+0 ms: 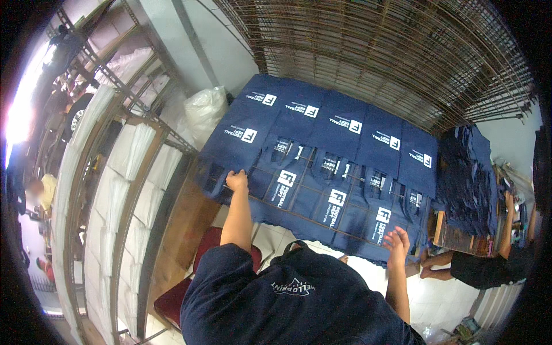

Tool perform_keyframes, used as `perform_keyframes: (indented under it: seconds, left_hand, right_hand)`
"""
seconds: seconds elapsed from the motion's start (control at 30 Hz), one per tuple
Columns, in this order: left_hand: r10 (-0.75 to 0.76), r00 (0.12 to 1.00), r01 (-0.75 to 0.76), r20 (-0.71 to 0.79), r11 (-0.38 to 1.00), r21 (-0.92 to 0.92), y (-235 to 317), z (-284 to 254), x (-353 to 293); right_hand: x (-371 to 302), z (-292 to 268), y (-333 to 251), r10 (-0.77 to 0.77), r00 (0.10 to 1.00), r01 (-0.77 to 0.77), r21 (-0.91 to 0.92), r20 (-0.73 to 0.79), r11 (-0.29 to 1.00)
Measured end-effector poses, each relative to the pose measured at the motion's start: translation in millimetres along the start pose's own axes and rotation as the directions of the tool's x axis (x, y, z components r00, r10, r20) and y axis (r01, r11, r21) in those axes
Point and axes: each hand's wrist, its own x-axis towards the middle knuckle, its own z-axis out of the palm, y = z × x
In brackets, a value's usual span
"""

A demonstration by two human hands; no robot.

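Before me lies a wide spread of navy blue fabric pieces [322, 109] with white prints, laid out in rows. The nearer row of printed fabric [313, 198] rests on a thin wire rack shelf [307, 217], whose rods show across the cloth. My left hand [237, 180] is closed at the near left end of this shelf, its fingers curled over the edge. Near the right front edge my right hand [397, 241] is raised with fingers apart and holds nothing. Between the rows, more prints show through the wires.
A stack of raised wire rack shelves [391, 57] slants overhead at the back. White stacks [129, 172] fill shelving on the left, near a white plastic bag [205, 109]. To the right hangs more navy fabric [467, 178] beside a co-worker's arm [508, 221]. A dark red chair [210, 244] stands below.
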Motion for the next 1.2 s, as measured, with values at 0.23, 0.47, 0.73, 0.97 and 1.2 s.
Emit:
perform_keyframes:
  seconds: [0.23,0.47,0.73,0.97,1.2]
  left_hand:
    - [0.019,0.986,-0.012,0.164,0.999,-0.045,61,-41,-64]
    - [0.360,0.929,-0.319,-0.085,0.897,0.307,43,-85,-93]
    - [0.511,0.859,-0.510,-0.041,0.860,0.026,26,-75,-186]
    - [0.470,0.860,-0.426,0.199,0.875,-0.229,51,-67,-301]
    - [0.548,0.470,-0.469,0.692,0.819,-0.330,60,-2,-435]
  right_hand:
    - [1,-31,2,-0.025,0.998,0.026,0.019,-0.062,0.999]
    - [57,-135,-57,-0.186,0.915,0.271,0.204,-0.359,0.941]
    - [168,-294,-137,0.022,0.765,0.367,0.463,-0.644,0.807]
    - [263,-355,-180,0.018,0.767,0.497,0.611,-0.642,0.616]
    - [204,-332,-232,-0.300,0.921,0.381,0.740,-0.249,0.554]
